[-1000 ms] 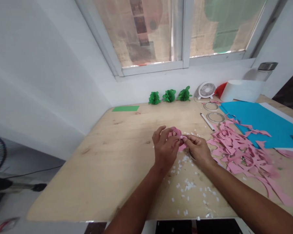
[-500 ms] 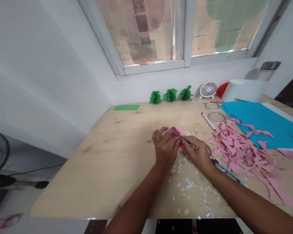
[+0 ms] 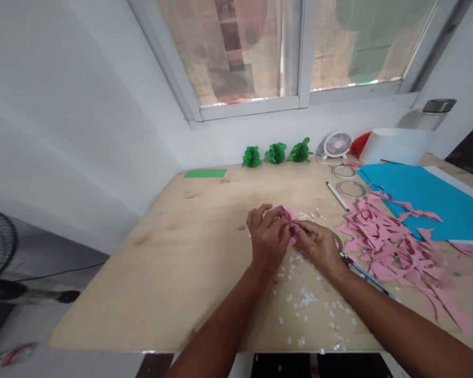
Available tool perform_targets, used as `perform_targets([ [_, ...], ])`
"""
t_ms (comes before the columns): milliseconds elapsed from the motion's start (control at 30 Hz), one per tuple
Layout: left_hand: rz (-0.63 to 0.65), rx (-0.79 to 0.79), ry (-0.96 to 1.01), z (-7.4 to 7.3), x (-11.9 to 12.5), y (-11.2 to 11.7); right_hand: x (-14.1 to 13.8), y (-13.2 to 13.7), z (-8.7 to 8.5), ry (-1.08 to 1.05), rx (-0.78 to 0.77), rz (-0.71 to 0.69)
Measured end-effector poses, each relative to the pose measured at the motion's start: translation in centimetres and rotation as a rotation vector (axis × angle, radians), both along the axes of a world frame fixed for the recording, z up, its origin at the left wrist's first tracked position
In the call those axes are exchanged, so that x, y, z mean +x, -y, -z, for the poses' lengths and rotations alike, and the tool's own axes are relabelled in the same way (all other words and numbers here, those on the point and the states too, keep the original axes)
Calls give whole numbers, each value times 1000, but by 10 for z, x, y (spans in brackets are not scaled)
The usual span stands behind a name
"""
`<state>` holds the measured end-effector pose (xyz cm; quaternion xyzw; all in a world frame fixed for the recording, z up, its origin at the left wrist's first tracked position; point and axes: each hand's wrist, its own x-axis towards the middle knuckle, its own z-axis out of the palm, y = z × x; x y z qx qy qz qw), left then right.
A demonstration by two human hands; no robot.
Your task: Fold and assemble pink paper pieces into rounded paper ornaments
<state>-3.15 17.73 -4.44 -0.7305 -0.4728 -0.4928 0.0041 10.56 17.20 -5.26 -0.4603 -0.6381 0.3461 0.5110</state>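
Between my two hands is a pink paper piece [image 3: 287,212], partly hidden by the fingers. My left hand [image 3: 268,236] is closed around its left side, with some fingers bent outward. The fingertips of my right hand [image 3: 317,244] pinch its right edge, close to the left fingertips. A roll of tape [image 3: 338,241] lies partly hidden behind my right hand. Under and beside my right wrist are scissors [image 3: 364,274] with blue along them. Small white paper bits [image 3: 307,298] are scattered on the wooden table [image 3: 173,262] below the hands.
Pink paper scraps [image 3: 394,236] heap on the right, partly over blue sheets [image 3: 425,194]. A white pen [image 3: 337,196] and tape rings [image 3: 351,189] lie behind. Several green paper shapes [image 3: 276,153], a small white fan [image 3: 337,144] and a green strip [image 3: 205,173] are along the back.
Both hands stay in nearly the same place, with the fingertips shifting slightly on the pink paper piece. The whole view has moved very slightly.
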Motion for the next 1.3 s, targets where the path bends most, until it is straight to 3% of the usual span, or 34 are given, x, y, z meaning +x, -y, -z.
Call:
perform_targets([
  [200,22,-24,203,-5,-1,1,1,-3,-5,-135,-152,28],
  [467,68,-129,454,-2,-14,-7,6,-14,7,-251,-160,81],
  [700,-92,-390,658,8,-23,-19,7,-14,6,-300,-153,87],
  [767,-87,-427,711,10,-23,-21,7,-14,7,-298,-145,86],
  [1100,287,-780,1148,-2,-14,-17,6,-11,7,-248,-107,88],
  [1300,465,-848,1134,-7,-6,-11,4,-5,1,-90,-17,128],
])
